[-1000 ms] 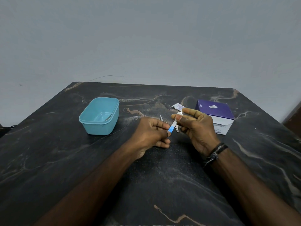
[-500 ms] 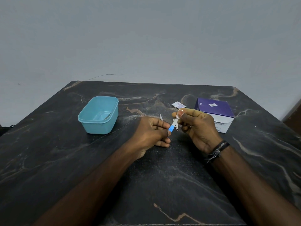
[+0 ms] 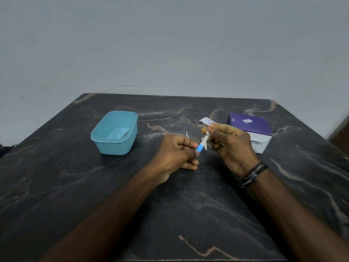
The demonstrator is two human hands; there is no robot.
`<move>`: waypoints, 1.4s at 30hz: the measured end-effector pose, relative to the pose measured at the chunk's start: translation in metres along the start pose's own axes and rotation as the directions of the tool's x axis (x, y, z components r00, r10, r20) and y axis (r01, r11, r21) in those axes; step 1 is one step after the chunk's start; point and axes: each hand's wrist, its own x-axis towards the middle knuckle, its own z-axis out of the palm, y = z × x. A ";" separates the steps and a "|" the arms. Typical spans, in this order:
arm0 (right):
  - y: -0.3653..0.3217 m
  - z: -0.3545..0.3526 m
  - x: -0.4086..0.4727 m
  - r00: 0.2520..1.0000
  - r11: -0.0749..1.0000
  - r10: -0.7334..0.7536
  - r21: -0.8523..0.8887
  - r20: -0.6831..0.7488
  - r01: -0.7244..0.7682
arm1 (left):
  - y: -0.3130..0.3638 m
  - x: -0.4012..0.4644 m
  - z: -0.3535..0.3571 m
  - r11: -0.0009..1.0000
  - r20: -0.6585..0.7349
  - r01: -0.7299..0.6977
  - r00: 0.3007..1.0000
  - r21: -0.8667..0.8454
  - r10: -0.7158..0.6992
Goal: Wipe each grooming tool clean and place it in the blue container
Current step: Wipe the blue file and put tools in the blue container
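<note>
Our left hand pinches the blue handle end of a small grooming tool, fingers curled round it. Our right hand pinches a white wipe round the tool's upper metal end, thumb and forefinger pressed together on it. The tool slants between the two hands, above the dark marble table; we cannot tell exactly what kind of tool it is. Just beyond the tool, a thin metal point shows past the left knuckles, and another small metal piece lies just under the tool; both are too small to name. Left of the tool, well apart, stands the blue container, open, with something slim and metallic inside. Right of the tool, behind our right hand, sits a purple and white box, and a torn white sachet lies just beyond the tool. Bare tabletop stretches between the tool and the container, and from the tool to the table's near edge.
</note>
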 end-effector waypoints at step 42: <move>0.011 0.009 -0.004 0.997 0.993 0.062 -0.106 0.056 -0.056 | 0.001 -0.001 0.002 1.000 -0.030 -0.003 1.000 -0.001 0.003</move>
